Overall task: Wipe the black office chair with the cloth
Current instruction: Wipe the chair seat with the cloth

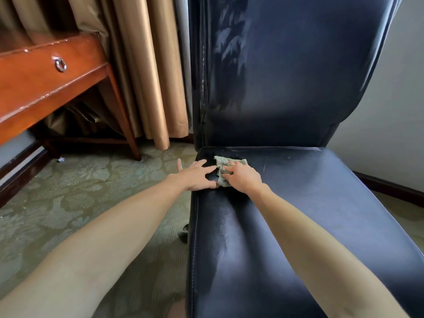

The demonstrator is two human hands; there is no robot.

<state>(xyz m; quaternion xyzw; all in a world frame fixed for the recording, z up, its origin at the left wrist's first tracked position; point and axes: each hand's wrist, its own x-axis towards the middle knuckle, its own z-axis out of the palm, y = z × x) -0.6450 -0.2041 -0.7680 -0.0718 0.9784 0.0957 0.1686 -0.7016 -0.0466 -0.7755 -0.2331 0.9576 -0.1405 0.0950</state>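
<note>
Far to the left of the black office chair (321, 214) stands a reddish wooden counter (34, 88) with a metal ring pull (60, 65) on its drawer front. Between it and the chair's backrest hang tan curtains (146, 76), reaching down to the patterned greenish carpet (68, 191) that runs along the chair's left side. My left hand (197, 174) lies palm down on the rear left corner of the chair's seat. Its fingers are straight and spread, gripping nothing, and the outermost finger pokes past the seat's edge over the carpet. Just to its right, near where the seat meets the backrest, is the cloth (226, 167), a small pale green rag, bunched up and lying on the leather. My right hand (243, 179) is on top of it, fingers curled into the folds and holding it against the seat. My two hands sit close together, the left thumb almost at the cloth's near edge. The chair's tall backrest (286, 65) rises upright behind them, with pale smeared streaks on its upper left part. To the right of the chair is a plain light wall (401, 111) with a dark baseboard (387, 187) along the floor.
</note>
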